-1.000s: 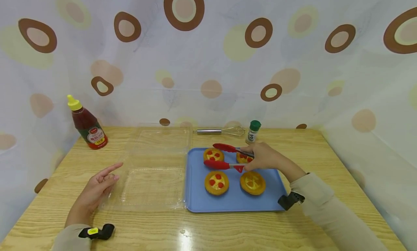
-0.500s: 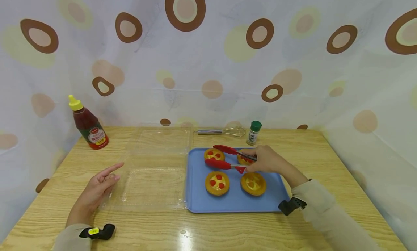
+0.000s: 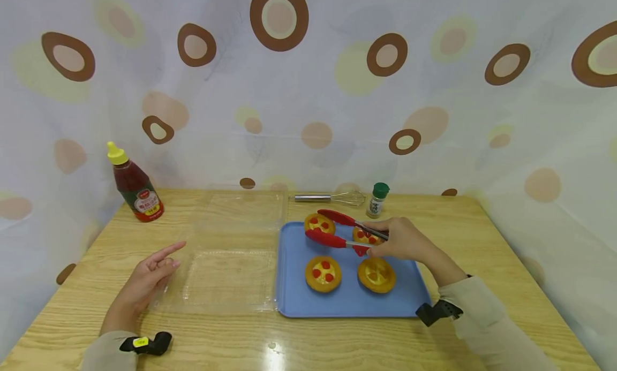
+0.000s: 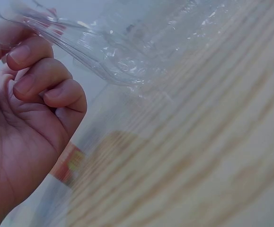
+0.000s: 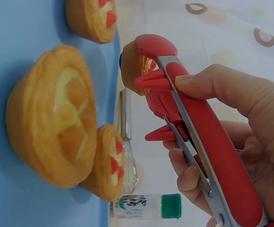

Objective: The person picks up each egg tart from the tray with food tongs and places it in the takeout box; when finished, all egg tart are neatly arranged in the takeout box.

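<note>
My right hand (image 3: 405,241) grips red-and-metal tongs (image 5: 212,142). Their red tips lie on either side of the far left tart (image 3: 319,223), a small one with red pieces on top. That tart looks slightly raised off the blue tray (image 3: 347,305). Another red-topped tart (image 3: 363,235) sits at the back right, partly behind the tongs. In front are a red-dotted tart (image 3: 323,274) and a tart with orange pieces (image 5: 70,113). At the left edge of a hinged clear plastic box (image 3: 228,274), my left hand (image 3: 144,282) rests with its index finger extended and the others loosely curled.
A ketchup bottle (image 3: 137,191) with a yellow cap stands at the back left. Behind the tray lie a whisk (image 3: 313,198) and a small green-capped shaker (image 3: 377,201) standing upright. The box lies lid open, against the tray's left side. A patterned curtain (image 3: 308,92) closes off the back.
The tongs have closed in on the far left tart, which has risen slightly with them. My left hand stays at the box edge. The head view has tilted slightly.
</note>
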Available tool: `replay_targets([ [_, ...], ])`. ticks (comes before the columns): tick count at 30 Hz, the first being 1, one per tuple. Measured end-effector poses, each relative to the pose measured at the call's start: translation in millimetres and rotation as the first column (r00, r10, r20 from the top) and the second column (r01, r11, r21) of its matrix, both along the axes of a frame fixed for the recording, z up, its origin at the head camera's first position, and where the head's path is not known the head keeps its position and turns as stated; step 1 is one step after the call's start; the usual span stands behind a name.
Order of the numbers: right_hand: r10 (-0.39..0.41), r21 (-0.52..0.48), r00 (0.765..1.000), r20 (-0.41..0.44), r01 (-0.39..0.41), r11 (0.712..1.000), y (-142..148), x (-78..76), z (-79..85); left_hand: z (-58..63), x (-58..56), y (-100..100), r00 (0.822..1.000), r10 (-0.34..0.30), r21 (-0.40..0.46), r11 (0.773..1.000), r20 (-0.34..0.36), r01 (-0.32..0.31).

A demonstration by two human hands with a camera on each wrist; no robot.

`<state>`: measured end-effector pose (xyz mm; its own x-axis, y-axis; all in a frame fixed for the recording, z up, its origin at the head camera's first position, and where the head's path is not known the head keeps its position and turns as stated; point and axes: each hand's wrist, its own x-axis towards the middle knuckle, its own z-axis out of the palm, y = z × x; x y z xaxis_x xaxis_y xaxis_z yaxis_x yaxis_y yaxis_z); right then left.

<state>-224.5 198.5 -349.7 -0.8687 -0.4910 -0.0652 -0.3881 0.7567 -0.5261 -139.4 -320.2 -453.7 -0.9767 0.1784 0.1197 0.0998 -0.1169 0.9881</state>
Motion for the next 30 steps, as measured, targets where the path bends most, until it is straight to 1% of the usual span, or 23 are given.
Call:
replay_targets([
  [4, 0.013, -0.032, 0.999, -0.037, -0.014, 0.999, 0.1, 4.0, 5.5, -2.6, 0.1, 0.9, 1.000, 0.011, -0.008, 1.000, 0.011, -0.011],
  [6, 0.021, -0.039, 0.998, -0.052, -0.023, 0.999, -1.3, 6.1, 8.2, -3.2, 0.4, 0.5, 1.000, 0.006, 0.002, 1.000, 0.014, -0.006],
  [9, 0.025, -0.046, 0.998, -0.061, -0.028, 0.999, -4.4, 10.0, 11.8, -3.1, 0.9, -0.2, 1.000, -0.005, 0.018, 1.000, 0.022, 0.004],
  [13, 0.043, -0.080, 0.997, -0.064, -0.048, 0.996, -10.3, 15.5, 15.1, -1.8, 0.7, -0.8, 1.000, -0.008, 0.013, 1.000, 0.030, 0.008],
  [15, 0.058, -0.102, 0.996, -0.068, -0.065, 0.993, -13.8, 17.8, 16.1, -1.5, -0.3, -0.2, 1.000, -0.006, 0.001, 1.000, 0.028, 0.006],
  [18, 0.090, -0.128, 0.992, -0.084, -0.101, 0.987, -23.5, 19.1, 18.7, -2.3, -1.2, -1.8, 1.000, -0.006, -0.012, 1.000, 0.005, 0.006],
  [21, 0.109, -0.138, 0.990, -0.089, -0.120, 0.983, -32.4, 21.6, 18.7, -4.1, -0.1, -1.8, 1.000, -0.013, -0.013, 1.000, -0.004, 0.013],
  [26, 0.102, -0.139, 0.993, -0.055, -0.109, 0.984, -43.4, 27.9, 13.8, -5.0, 2.1, 0.7, 1.000, 0.002, -0.019, 1.000, 0.025, -0.001],
  [30, 0.112, -0.146, 0.993, -0.032, -0.115, 0.983, -54.5, 29.2, 13.1, -3.7, 0.3, -0.8, 1.000, 0.001, -0.016, 1.000, 0.017, -0.001],
])
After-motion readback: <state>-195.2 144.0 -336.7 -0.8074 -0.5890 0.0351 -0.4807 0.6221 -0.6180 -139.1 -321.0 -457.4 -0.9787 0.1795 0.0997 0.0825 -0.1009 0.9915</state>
